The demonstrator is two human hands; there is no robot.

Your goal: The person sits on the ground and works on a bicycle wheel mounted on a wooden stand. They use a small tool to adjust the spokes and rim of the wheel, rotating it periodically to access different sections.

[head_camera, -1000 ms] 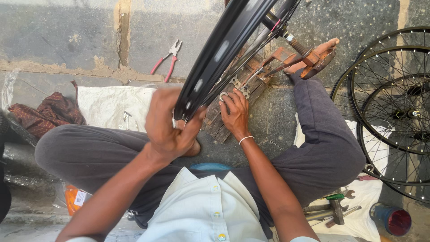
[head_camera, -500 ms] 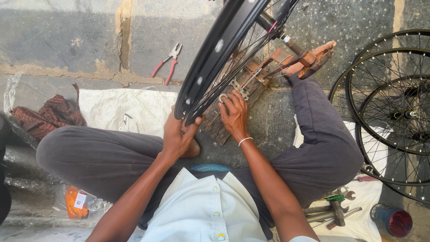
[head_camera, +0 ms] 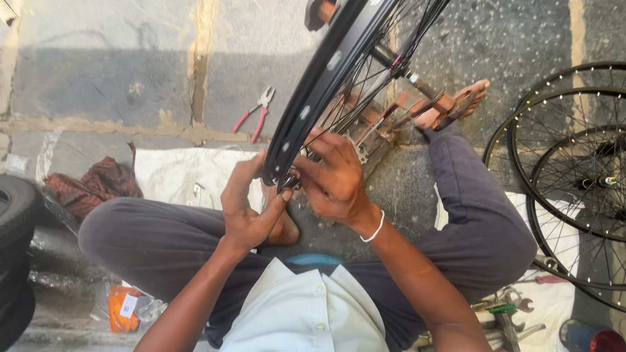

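A black bicycle wheel rim (head_camera: 326, 85) with thin spokes stands tilted on a wooden stand (head_camera: 381, 127) in front of me. My left hand (head_camera: 251, 208) cups the near bottom edge of the rim, thumb pressed against it. My right hand (head_camera: 332, 176) reaches through from the spoke side, its fingers pinching a small part at the rim's lower edge (head_camera: 287, 181). Whether that part is a spoke nipple is too small to tell. I sit cross-legged in grey trousers, one bare foot (head_camera: 456, 104) by the stand.
Red-handled pliers (head_camera: 255, 114) lie on the stone floor beyond a white sheet (head_camera: 182, 176). Several spoked rims (head_camera: 574, 176) lean at the right. Wrenches and hand tools (head_camera: 508, 313) lie by my right knee. A black tyre (head_camera: 16, 215) and a reddish rag (head_camera: 91, 186) sit at left.
My left hand dropped from gripping the rim higher up to its bottom edge. My right hand shifted left to meet it there. The view moved closer.
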